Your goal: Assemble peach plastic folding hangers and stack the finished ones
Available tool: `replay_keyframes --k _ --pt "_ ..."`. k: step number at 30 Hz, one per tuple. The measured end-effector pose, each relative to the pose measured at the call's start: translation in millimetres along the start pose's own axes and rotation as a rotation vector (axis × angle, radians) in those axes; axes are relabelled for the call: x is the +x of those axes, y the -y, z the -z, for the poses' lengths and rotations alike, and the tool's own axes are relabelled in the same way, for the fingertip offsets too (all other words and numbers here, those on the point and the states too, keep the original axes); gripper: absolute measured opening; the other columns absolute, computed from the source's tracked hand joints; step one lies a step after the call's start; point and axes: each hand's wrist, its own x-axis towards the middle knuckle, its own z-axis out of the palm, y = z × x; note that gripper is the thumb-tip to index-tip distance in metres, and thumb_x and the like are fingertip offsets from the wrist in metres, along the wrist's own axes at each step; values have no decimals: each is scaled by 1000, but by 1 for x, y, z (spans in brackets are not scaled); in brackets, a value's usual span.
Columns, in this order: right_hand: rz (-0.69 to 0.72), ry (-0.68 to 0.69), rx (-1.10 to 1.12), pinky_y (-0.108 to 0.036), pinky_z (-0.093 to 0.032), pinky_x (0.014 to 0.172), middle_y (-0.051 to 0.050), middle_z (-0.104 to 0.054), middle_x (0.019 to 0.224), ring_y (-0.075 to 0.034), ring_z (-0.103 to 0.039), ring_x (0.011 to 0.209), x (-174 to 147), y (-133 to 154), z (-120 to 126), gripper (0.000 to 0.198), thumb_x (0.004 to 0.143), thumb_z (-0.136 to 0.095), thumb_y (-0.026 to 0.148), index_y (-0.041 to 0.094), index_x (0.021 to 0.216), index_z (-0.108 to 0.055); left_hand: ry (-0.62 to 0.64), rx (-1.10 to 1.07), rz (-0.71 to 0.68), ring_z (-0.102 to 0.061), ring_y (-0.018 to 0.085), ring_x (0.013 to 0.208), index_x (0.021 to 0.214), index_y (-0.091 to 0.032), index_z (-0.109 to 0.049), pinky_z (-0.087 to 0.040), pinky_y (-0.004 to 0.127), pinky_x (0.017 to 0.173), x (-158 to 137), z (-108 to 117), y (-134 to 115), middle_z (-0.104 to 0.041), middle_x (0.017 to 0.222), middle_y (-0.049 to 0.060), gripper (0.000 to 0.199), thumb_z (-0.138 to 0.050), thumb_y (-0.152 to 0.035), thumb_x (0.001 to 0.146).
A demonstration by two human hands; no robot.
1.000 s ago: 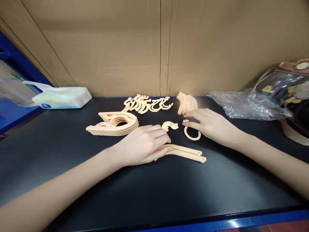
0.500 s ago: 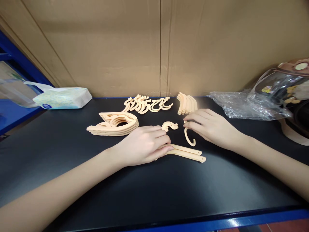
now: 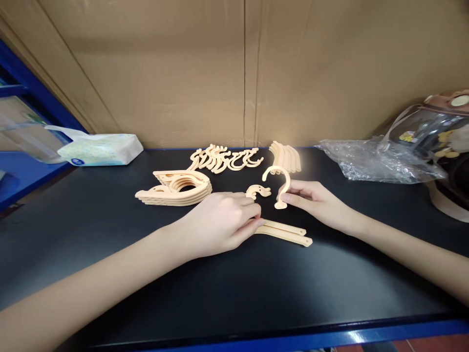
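My right hand (image 3: 318, 203) pinches a peach plastic hook (image 3: 278, 183) and holds it upright just above the black table (image 3: 256, 288). My left hand (image 3: 220, 222) rests on the left ends of two long peach hanger arms (image 3: 287, 233) that lie flat and point right. A small peach connector piece (image 3: 257, 190) lies between both hands. Behind them sit a stack of curved hanger bodies (image 3: 178, 188), a row of loose hooks (image 3: 225, 159) and a bundle of arm pieces (image 3: 286, 156).
A tissue pack (image 3: 100, 149) lies at the back left beside a blue shelf frame (image 3: 29, 93). Crumpled clear plastic (image 3: 373, 159) and a dark domed appliance (image 3: 439, 132) stand at the right. A cardboard wall (image 3: 242, 68) closes the back.
My right hand picked the hook up off the table and turned it upright, curve on top. My left hand stayed on the hanger arms.
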Motion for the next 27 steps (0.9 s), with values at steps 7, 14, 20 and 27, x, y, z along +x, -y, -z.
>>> replay_keyframes --k 7,14,20,27 --pt "-96 11 66 -32 -45 78 -1 -63 76 -17 -59 78 3 -2 3 30 83 -62 47 18 77 -64 1 -99 35 -61 17 89 114 -20 -57 -43 28 76 -11 2 3 -65 103 3 28 -41 -36 98" --pt "-76 -2 81 -29 -43 75 1 -60 73 -15 -56 74 3 -5 4 28 83 -62 44 18 74 -62 83 -144 87 -58 17 79 90 -21 -53 -41 28 66 -16 9 1 -62 92 1 19 -57 -39 88" --pt "-84 -51 115 -30 -44 79 1 -62 75 -16 -58 78 3 -5 3 26 83 -63 43 18 75 -62 57 -91 4 -58 20 89 76 -19 -49 -43 31 77 -16 6 4 -62 99 4 21 -57 -34 88" --pt "-45 -61 178 -28 -43 75 3 -57 74 -12 -53 73 3 -9 5 14 83 -64 32 20 80 -59 70 -47 -27 -56 21 92 83 -19 -50 -43 35 80 -17 3 5 -61 104 5 17 -51 -33 92"
